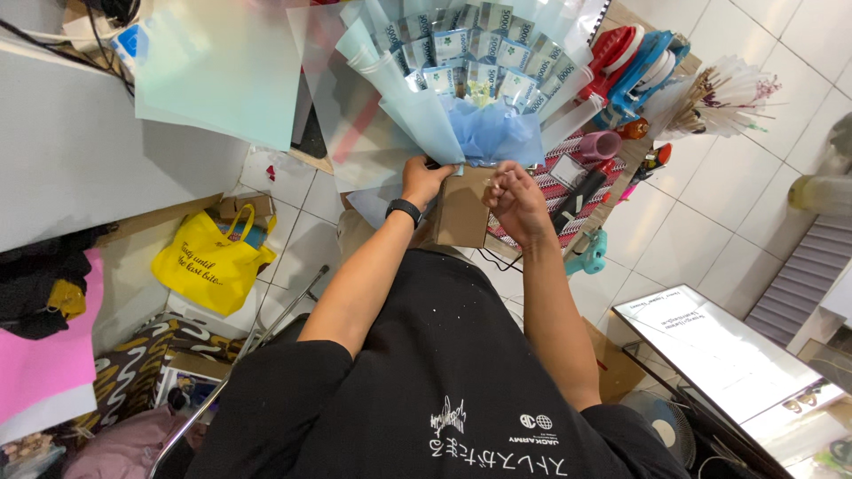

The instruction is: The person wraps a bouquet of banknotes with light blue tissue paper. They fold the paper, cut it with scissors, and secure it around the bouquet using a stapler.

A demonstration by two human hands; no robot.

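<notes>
A banknote bouquet (461, 80) in pale blue wrap is seen upright, long axis pointing away from the body. Below the bouquet, its brown stem wrap (461, 211) is gripped by the left hand (424, 177). The right hand (516, 200) is just beside the bouquet's base, fingers (499, 182) pinched on something too small to identify.

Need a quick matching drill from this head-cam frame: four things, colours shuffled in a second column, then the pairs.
Things:
1. tote bag on the floor
2. wristband on the left hand
3. tissue ruffle at the bouquet's neck
4. cardboard box beside the right hand

Colours:
A. brown
B. yellow
C. blue
D. black

Pairs: 1-B, 2-D, 3-C, 4-A
</notes>
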